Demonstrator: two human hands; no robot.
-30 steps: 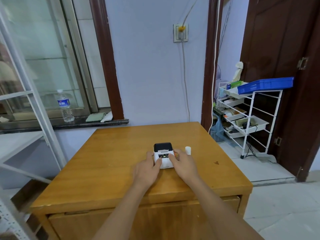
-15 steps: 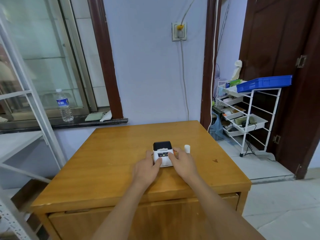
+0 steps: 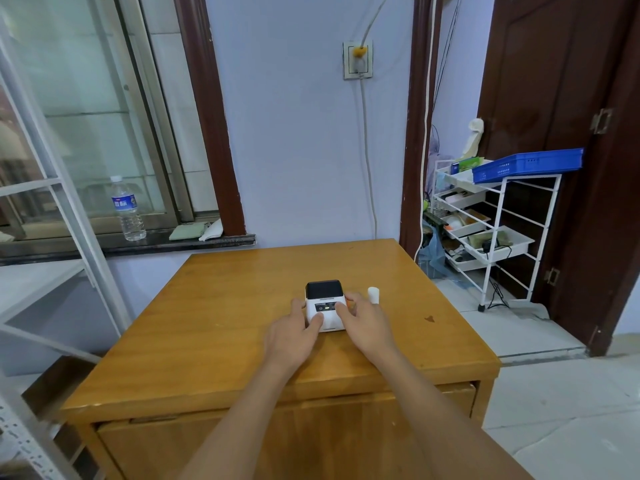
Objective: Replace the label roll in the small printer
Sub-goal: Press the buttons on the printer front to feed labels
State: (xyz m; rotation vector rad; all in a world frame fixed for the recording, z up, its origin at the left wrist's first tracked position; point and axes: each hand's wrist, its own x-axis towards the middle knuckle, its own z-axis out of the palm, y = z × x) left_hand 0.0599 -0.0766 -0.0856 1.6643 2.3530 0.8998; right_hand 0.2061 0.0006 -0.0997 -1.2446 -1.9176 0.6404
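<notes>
A small white printer [image 3: 325, 303] with a black lid and a lit green light sits in the middle of the wooden table [image 3: 214, 341]. My left hand [image 3: 294, 336] grips its left side, thumb on the white front face. My right hand [image 3: 363, 323] holds its right side, thumb resting on the top near the buttons. The lid is closed. A small white label roll [image 3: 373, 294] stands upright on the table just to the right of the printer, behind my right hand's fingers.
A white wire rack [image 3: 498, 237] with trays and a blue basket [image 3: 526, 164] stands to the right by a dark door. A water bottle [image 3: 127, 209] is on the window sill at the left. A cable hangs from the wall socket [image 3: 358, 60].
Both hands stay on the printer; my thumbs have shifted slightly on its front. The view has tilted a little.
</notes>
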